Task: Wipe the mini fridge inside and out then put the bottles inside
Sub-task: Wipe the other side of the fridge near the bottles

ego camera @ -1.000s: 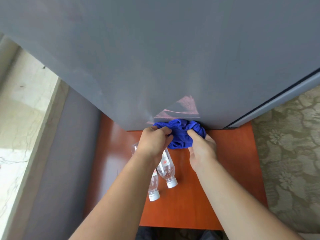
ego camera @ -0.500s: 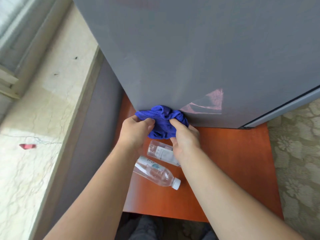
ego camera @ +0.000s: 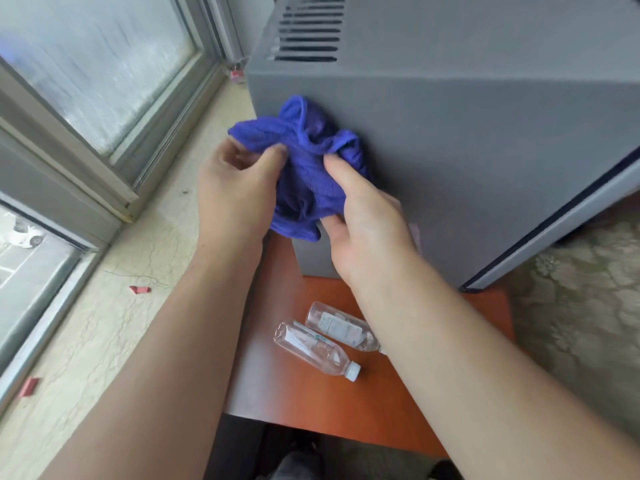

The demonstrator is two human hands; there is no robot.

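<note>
The left hand [ego camera: 239,188] and right hand [ego camera: 367,220] both pinch a bunched blue cloth [ego camera: 311,161], fingers curled into its folds, holding it against the grey side of the fridge [ego camera: 467,133] near the corner away from the door. Flattening the cloth and wiping in overlapping passes would probably clean better. The door looks closed, so the inside likely remains. Two bottles [ego camera: 317,351] lie on the orange table [ego camera: 311,403] beside the fridge; a stone windowsill [ego camera: 104,306] and window [ego camera: 97,64] run along the left.
</note>
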